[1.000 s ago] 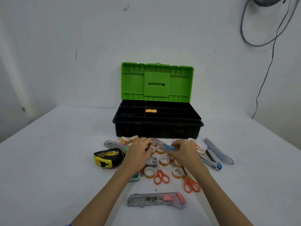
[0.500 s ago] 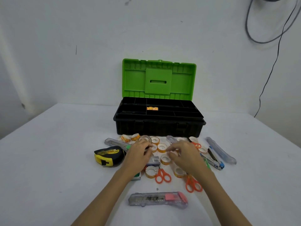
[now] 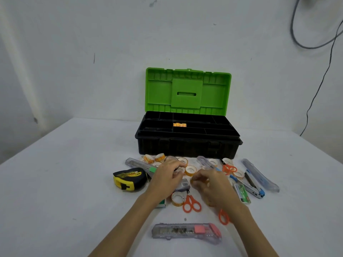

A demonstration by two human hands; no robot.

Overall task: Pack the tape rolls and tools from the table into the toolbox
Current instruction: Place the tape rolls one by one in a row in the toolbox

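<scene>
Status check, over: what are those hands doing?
Both hands, left hand and right hand, down among tape rolls. Toolbox open, nearly empty. Nothing blocking.

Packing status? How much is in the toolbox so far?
Barely started. Done: only one orange item sits in the toolbox tray. In hand: both hands are among the tape rolls; the grips are unclear. Left: tape measure, scissors, cutter, and the remaining rolls.

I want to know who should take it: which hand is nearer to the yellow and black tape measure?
Left. The left hand is just right of the tape measure, over the tape rolls. The right hand is farther right, beyond the left hand.
</scene>
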